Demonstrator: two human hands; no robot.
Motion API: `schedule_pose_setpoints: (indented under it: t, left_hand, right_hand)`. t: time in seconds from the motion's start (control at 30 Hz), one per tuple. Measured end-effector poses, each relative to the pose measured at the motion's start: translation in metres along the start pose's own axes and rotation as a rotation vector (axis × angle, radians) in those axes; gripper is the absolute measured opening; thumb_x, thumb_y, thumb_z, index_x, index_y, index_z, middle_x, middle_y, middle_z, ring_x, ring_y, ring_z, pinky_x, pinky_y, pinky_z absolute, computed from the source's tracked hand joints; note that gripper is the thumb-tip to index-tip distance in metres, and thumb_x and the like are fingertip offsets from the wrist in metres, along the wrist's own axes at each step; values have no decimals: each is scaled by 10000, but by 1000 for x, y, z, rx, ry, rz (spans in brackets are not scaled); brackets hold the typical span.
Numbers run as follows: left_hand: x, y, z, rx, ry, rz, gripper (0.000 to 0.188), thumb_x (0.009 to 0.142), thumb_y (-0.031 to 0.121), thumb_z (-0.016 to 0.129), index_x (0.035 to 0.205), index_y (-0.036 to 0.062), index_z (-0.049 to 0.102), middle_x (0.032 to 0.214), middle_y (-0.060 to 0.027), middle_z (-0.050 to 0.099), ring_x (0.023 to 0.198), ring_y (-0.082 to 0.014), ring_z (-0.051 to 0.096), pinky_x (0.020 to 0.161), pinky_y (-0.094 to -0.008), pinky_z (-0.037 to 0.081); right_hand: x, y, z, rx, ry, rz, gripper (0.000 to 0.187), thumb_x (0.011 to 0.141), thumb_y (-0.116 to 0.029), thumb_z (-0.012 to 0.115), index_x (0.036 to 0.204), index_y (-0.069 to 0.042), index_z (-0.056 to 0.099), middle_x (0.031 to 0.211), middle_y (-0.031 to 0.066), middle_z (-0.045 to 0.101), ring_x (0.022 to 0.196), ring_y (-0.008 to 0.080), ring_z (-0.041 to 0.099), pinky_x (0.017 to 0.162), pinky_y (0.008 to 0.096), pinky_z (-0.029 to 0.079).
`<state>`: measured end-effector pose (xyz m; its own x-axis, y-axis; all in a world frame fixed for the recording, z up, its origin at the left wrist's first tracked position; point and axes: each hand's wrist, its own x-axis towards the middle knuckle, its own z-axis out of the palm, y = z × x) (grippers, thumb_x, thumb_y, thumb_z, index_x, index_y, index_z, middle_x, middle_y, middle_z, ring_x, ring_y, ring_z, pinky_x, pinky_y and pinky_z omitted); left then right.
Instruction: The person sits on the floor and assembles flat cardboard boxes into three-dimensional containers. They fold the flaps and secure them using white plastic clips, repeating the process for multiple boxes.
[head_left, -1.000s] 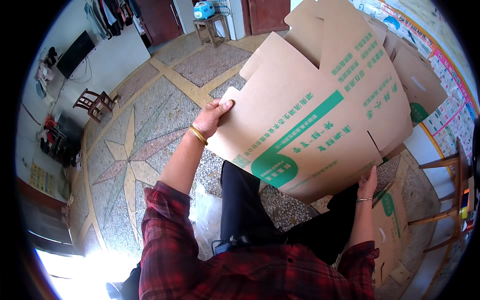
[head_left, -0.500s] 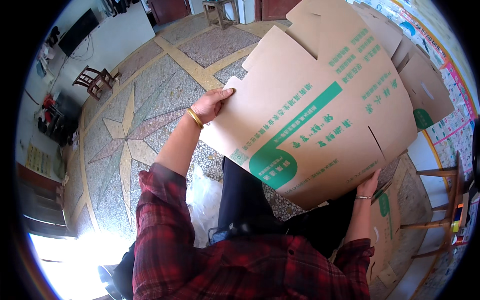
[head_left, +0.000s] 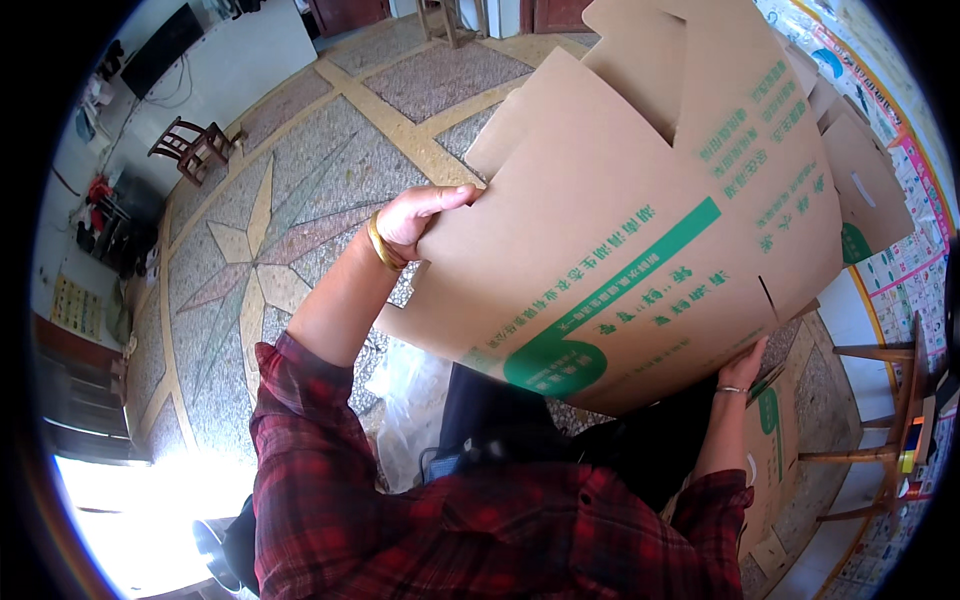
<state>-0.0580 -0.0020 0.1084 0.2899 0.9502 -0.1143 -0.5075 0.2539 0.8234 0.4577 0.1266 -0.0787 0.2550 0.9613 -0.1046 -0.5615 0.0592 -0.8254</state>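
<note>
Speckled, star-patterned floor (head_left: 330, 170) beneath a dark wooden chair (head_left: 186, 150), a translucent plastic bag (head_left: 412, 400) and brown cardboard (head_left: 764, 465).

Red-black plaid shirt (head_left: 480, 530) | dark trousers (head_left: 490, 402) | gold-coloured bangle (head_left: 379, 243) | silvery bracelet (head_left: 732, 389)

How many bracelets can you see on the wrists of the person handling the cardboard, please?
2: a gold bracelet by the left hand, which grips the cardboard, and a thin bracelet by the right hand. The plaid sleeves may hide more.
</note>
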Motion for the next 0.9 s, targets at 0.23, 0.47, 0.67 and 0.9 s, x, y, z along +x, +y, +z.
schedule_pose_setpoints:
  t: [0.23,0.47,0.67,0.9]
  left_hand:
    - [-4,-6,3,-25,65,4,362,850,266,564,1057,-31,575,974,-135,634,851,-213,637,749,-326,515]
    - [17,-19,-13,-133,-1,95,660,859,545,416,1175,-30,481,1076,-136,586,945,-217,594,840,-344,471]
    - [12,-17,0,-204,-86,220,735,842,594,406,1237,-24,436,1164,-149,537,1045,-227,542,911,-360,423]
    - [9,-22,-15,478,255,75,469,841,371,580,1090,-25,544,996,-90,607,878,-149,582,747,-279,473]
  right_hand:
    - [10,3,1,-56,-40,78,518,917,-411,418,1287,-49,393,1319,76,421,1207,233,384,1015,351,296]
    - [15,10,-17,-168,2,207,541,898,-448,444,1262,-49,420,1302,77,436,1183,241,406,995,363,327]
    - [3,22,-18,-97,66,124,535,902,-440,437,1268,-51,413,1311,78,425,1184,259,400,1001,395,323]
    - [3,16,-46,0,30,150,530,906,-419,442,1280,-45,400,1324,87,411,1202,258,381,1008,393,313]
